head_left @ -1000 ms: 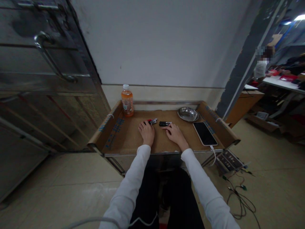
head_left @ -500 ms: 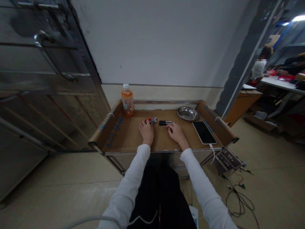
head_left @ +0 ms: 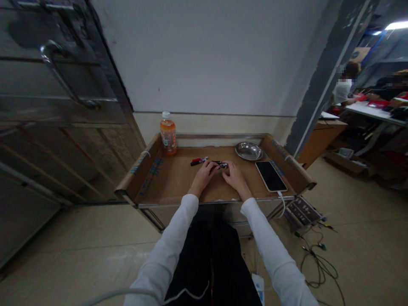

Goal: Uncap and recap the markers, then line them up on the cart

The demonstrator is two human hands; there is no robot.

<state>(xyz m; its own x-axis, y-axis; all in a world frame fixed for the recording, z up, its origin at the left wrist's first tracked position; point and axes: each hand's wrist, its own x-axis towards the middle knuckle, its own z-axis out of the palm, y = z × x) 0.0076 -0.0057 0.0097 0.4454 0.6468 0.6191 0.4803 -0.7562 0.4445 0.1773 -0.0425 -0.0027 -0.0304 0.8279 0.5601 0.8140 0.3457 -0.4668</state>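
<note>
Just right of the centre of the frame, the left hand [head_left: 204, 174] and the right hand [head_left: 235, 176] are meeting over a small group of dark markers [head_left: 222, 165] that is lying on the cardboard-lined cart top [head_left: 178, 182]. The step in hand appears to be a close fingertip handling of these markers, with both wrists resting low near the front edge. The left fingers are bending in and seem to be gripping the near end of one dark marker; the right fingertips are reaching its other end, but whether they are closing on it or only touching it I cannot tell. Behind this one, another dark marker is showing partly, and the fingers are hiding how many there are. To the left of the hands, a red marker [head_left: 197, 160] and a black marker [head_left: 195, 163] are lying side by side, apart from that group. As a judgement, the next move is calling for light, aligned fingertips, since such thin, round bodies could be rolling if pressed unevenly. An orange drink bottle [head_left: 168, 136] is standing at the cart's far left, while a metal dish [head_left: 249, 151] and a phone [head_left: 270, 176] are sitting to the right of the hands.
</note>
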